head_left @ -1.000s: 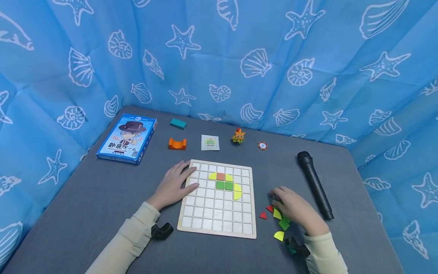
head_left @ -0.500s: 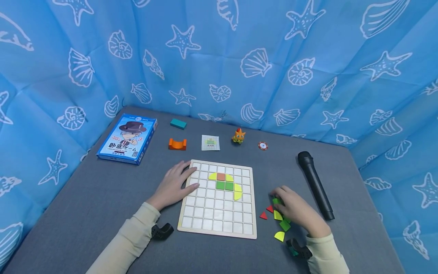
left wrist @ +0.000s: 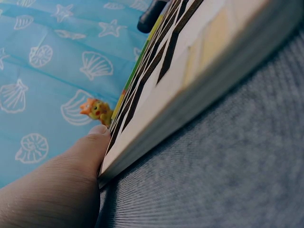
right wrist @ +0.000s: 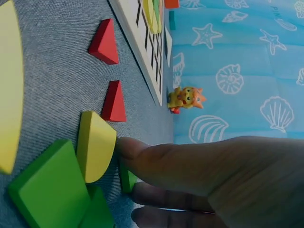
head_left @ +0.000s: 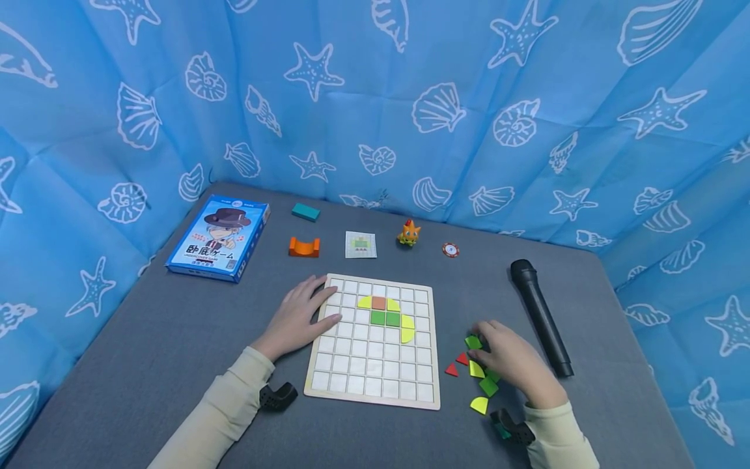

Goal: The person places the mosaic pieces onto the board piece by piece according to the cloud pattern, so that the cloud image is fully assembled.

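A wooden grid board [head_left: 375, 405] lies mid-table in the head view. Set in its cells are a brown-orange square [head_left: 379, 303], two green squares [head_left: 385, 318] and several yellow quarter-circles [head_left: 407, 329]. My left hand [head_left: 297, 317] rests on the board's left edge, fingers spread; the left wrist view shows its thumb [left wrist: 90, 147] against the rim. Right of the board, my right hand [head_left: 508, 355] hovers over loose pieces, fingers loosely bent round a green piece [head_left: 472, 342] without a visible grip. Its thumb [right wrist: 142, 154] is beside a yellow quarter-circle [right wrist: 96, 145], contact unclear.
Near the right hand lie red triangles [head_left: 451, 370], a green square [head_left: 488, 387] and a yellow quarter-circle [head_left: 479, 405]. A black microphone [head_left: 540, 316] is farther right. Behind the board are a pattern card [head_left: 360, 245], toy figure [head_left: 408, 233], chip [head_left: 450, 250], orange block [head_left: 304, 247] and game box [head_left: 218, 238].
My right hand has shifted slightly right, and the green piece that its fingers covered now shows. My left hand and the board stay where they were.
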`<state>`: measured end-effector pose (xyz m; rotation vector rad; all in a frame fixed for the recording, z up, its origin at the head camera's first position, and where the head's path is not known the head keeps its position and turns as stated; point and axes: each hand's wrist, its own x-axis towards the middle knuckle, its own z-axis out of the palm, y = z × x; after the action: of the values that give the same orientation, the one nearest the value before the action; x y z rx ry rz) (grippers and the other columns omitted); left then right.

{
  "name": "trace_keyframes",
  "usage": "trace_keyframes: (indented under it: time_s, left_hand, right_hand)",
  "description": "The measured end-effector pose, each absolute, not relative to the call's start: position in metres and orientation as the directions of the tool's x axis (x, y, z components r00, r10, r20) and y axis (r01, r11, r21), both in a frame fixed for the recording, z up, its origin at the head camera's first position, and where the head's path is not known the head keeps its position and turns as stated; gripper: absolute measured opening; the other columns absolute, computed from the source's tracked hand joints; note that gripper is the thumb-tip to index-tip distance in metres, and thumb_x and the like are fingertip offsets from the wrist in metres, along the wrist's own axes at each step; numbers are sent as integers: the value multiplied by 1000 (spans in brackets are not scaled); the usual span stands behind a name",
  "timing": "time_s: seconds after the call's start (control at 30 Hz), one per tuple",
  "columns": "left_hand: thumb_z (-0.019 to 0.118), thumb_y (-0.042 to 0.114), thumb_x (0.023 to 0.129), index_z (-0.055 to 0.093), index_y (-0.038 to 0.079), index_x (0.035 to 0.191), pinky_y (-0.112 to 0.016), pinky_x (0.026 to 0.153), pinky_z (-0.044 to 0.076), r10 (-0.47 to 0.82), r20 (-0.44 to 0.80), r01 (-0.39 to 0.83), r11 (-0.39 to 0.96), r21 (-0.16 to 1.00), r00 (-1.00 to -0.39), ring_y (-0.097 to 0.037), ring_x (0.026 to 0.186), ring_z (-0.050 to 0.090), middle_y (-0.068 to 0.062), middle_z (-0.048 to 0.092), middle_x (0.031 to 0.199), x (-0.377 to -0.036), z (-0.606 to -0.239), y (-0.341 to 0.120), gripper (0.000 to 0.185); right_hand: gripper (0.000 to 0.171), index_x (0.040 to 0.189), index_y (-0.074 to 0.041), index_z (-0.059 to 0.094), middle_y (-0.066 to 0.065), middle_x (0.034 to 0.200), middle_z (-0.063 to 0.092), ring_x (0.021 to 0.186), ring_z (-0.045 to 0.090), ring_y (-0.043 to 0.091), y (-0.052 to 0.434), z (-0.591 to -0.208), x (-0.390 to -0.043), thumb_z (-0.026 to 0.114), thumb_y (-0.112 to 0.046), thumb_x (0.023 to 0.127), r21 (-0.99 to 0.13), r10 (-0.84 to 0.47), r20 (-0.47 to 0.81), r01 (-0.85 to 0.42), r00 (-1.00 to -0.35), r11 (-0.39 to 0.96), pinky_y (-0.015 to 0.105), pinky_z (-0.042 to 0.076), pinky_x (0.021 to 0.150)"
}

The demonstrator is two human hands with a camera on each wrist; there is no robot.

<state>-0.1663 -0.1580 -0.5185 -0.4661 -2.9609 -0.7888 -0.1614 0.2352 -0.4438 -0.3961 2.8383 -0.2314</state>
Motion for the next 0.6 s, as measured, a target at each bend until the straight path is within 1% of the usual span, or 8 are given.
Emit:
trace_keyframes:
  time_s: [0.13,0.33,0.6]
  left_hand:
    - [50,59,92,42,24,145,-56,113,21,276,117,298,826,479,-954,-30,145,19,-5,28,156,-166,-518,-158,64]
    - [48,61,92,42,24,146,-56,113,21,277,112,296,829,474,-954,-29,145,19,-5,27,156,-166,-519,-158,65]
    - [49,60,92,42,24,146,-57,113,21,279,121,302,825,478,-953,-30,145,19,-5,27,157,-167,-520,-158,65]
  right_hand:
    - [32,111,-7,62,7,99,61,82,57,17,236,-445,-160,74,-18,83,-204,-302,-216,-260,-928,944,38,52,68]
    - [33,114,-5,60,9,103,61,87,58,18,235,-445,-159,72,-13,85,-214,-328,-170,-290,-929,933,40,53,73]
    - [30,111,-5,60,8,103,60,87,59,19,230,-442,-161,73,-10,84,-226,-384,-53,-363,-922,904,40,53,72]
